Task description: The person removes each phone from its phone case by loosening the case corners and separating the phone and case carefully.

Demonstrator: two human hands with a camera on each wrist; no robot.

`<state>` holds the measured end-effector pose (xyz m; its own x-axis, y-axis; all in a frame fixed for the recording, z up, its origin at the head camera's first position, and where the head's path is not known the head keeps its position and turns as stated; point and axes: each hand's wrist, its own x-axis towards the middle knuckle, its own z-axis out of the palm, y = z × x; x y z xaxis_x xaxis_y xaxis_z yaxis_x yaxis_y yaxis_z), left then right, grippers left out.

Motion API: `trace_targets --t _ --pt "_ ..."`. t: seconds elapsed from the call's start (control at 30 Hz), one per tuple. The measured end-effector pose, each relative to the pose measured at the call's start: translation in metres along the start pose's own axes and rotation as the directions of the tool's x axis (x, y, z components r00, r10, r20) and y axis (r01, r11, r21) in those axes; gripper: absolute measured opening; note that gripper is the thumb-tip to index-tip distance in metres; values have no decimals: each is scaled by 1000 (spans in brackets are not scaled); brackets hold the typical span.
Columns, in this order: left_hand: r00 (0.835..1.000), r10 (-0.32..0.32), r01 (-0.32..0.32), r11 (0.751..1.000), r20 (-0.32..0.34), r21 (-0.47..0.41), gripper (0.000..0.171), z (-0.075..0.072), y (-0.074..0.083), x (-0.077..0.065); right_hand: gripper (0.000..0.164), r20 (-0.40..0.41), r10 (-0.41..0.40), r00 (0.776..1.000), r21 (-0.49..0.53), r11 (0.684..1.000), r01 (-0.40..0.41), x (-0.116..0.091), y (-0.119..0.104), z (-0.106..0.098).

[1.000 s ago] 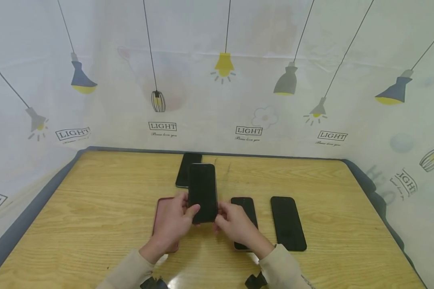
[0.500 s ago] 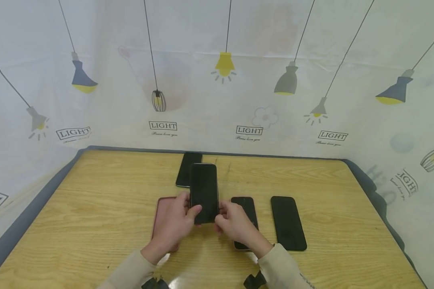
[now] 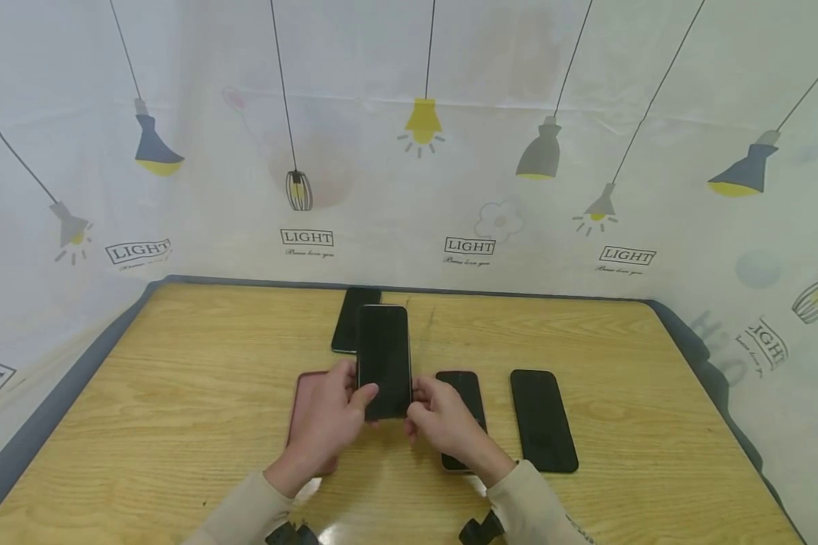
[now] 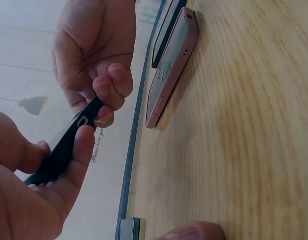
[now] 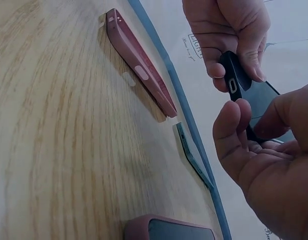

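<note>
Above the table's middle, a phone in a dark case (image 3: 384, 356) is held up, its black screen toward the head camera. My left hand (image 3: 330, 416) grips its lower left, thumb over the front. My right hand (image 3: 446, 420) pinches its lower right edge with curled fingers. A port cutout shows in the dark end of the case (image 5: 233, 86) in the right wrist view. Beneath my left hand lies a pink phone case (image 3: 300, 405), partly covered. Partly behind my right hand is a phone with a pink edge (image 3: 463, 390).
Another black phone (image 3: 544, 420) lies to the right on the wooden table (image 3: 627, 393). Near the back edge is a further dark phone (image 3: 348, 322), partly hidden by the held one. A printed cloth (image 3: 382, 197) hangs behind the table.
The held phone has shifted very slightly up and to the right in the head view. Both hands keep their hold, and the things on the table stay put.
</note>
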<state>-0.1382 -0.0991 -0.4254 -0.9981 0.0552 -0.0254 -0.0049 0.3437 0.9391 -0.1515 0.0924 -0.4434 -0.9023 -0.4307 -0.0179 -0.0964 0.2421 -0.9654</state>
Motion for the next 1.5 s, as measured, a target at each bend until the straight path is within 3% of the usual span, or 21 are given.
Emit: trace_targets --t 0.6,0.83,1.03,1.13,1.3,1.5 --pt "1000 -15 13 988 -9 -156 21 -3 1 0 31 57 -78 995 167 984 67 -2 8 -5" --pt "996 -42 69 932 83 -356 22 -7 -1 5 37 102 -99 990 329 942 60 0 12 -7" --pt "986 -64 128 879 154 -458 24 -10 -1 7 38 133 -124 983 444 894 53 1 14 -6" --pt "989 -77 130 868 130 -479 24 -10 0 6 38 146 -126 981 437 898 50 0 13 -7" --pt "995 -78 99 890 65 -446 21 -8 -2 4 37 149 -102 984 374 927 39 -2 11 -10" --pt "997 -66 73 915 32 -396 20 -7 -6 3 24 54 -47 997 221 975 34 -5 11 -9"
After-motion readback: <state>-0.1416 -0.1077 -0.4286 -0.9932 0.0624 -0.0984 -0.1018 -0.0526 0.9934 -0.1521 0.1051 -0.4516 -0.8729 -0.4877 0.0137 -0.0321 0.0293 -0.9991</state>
